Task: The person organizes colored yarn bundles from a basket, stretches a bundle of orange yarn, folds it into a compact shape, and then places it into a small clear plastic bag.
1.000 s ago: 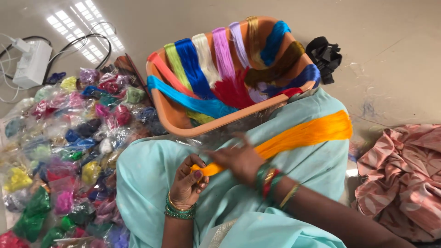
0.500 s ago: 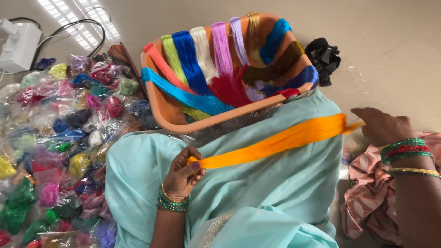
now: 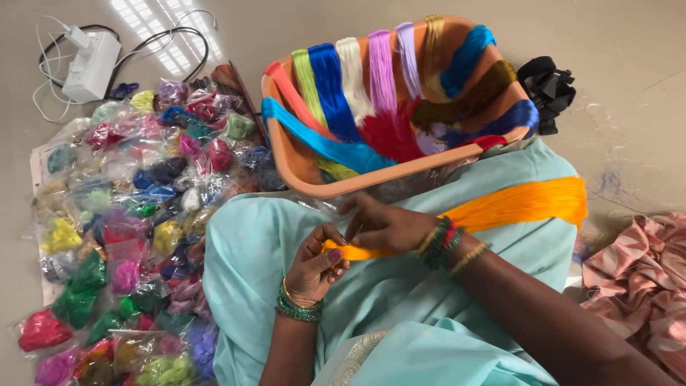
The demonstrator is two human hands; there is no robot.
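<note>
both hands on the orange thread hank

i see the left hand (image 3: 316,263) with its grip closed, pinching the near end of the orange thread hank (image 3: 522,204) between thumb and fingertips. the right hand (image 3: 386,225) lies just beside it, fingers curled down over the same hank, grip closed on the strands. the hank runs from the two hands out to my right across the pale turquoise cloth (image 3: 271,243) on the lap, fanning wider toward its far end. green bangles sit on the left wrist, mixed coloured ones on the right.

past the hands an orange plastic basket (image 3: 343,187) sits on the floor, hanks of blue, green, white, pink, lilac and red thread draped over its rim. left of the lap lies a spread of small clear bags of coloured thread (image 3: 121,214). a white power strip (image 3: 91,66) lies beyond them, a black cloth (image 3: 547,87) behind the basket, a pink patterned cloth (image 3: 636,271) at the right.
</note>
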